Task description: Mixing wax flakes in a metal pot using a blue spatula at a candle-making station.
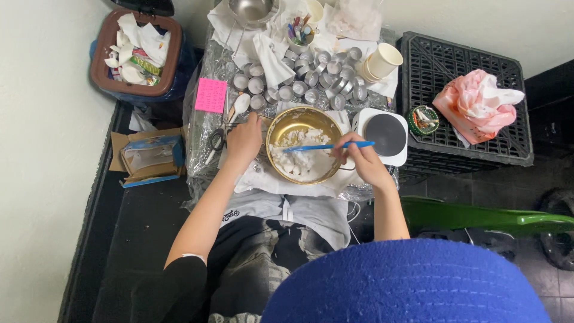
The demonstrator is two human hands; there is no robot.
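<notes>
Below a blue knit cap point(406, 281), the right hand point(365, 160) pinches a blue stick point(327, 146) lying crosswise over the brass bowl point(299, 119), whose rim the left hand point(244, 142) clasps.

A small square bright pink paper note point(211, 95) is seen at the left edge of the plastic-covered work surface point(200, 143), lying flat beside the cluster of small round metal cups point(311, 78).

An opened brown cardboard box with a blue-and-white printed panel point(150, 157) is found on the dark floor point(128, 239) left of the work surface, flaps spread, against the pale wall.

Crumpled white and coloured wrappers point(136, 51) are piled in the brown-rimmed bin point(98, 57) at upper left; details cannot be made out.
</notes>
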